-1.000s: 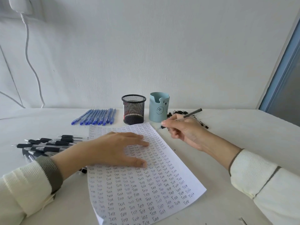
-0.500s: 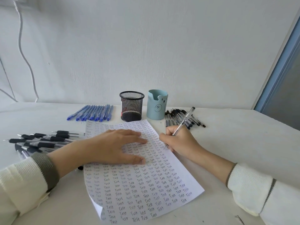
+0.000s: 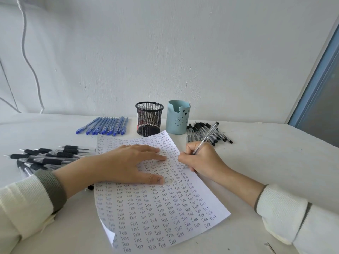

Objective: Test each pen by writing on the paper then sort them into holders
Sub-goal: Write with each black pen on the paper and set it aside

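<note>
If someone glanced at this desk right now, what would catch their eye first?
The paper in the middle, packed with rows of handwritten "Test", the left hand flat on it and the right hand holding a clear pen to its right edge. Behind it stand a black mesh holder and a blue bear holder.

We face a plain white wall (image 3: 183, 52) with a faint texture and a few small marks in its paint. It meets the far edge of a white tabletop (image 3: 275, 162), which spans the whole width of our view and has a few dark specks on its right side. At the far left, a white cable (image 3: 31, 70) hangs in a loose wave down the wall to the tabletop's far edge. At the far right, a blue frame (image 3: 315, 79) borders a dark pane (image 3: 327, 110). The light is soft and even.
</note>
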Demonstrator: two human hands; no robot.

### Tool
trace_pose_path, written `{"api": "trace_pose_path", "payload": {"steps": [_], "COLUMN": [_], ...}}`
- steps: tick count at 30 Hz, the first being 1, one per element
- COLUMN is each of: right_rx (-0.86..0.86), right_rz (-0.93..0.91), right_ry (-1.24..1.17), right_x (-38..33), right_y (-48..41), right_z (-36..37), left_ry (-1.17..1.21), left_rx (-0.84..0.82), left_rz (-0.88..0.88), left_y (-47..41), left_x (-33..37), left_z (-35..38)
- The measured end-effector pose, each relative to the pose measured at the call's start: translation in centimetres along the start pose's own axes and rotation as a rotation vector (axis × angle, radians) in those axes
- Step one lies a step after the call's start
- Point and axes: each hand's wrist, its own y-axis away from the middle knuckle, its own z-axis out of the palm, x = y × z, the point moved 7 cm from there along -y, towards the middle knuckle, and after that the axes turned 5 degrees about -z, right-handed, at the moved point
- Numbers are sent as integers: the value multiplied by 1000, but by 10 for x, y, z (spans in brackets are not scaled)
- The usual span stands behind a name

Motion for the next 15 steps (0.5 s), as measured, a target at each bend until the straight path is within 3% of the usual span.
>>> {"api": "trace_pose_path", "payload": {"steps": [15], "right_rx": [3], "right_rz": [-5], "right_ry": [37], "right_x": [-4], "right_y": [1], "right_z": [-2], "left_ry": [1], "left_rx": [6], "left_rz": [1], "left_y": [1], "left_x": [2], "left_z": [-2]}}
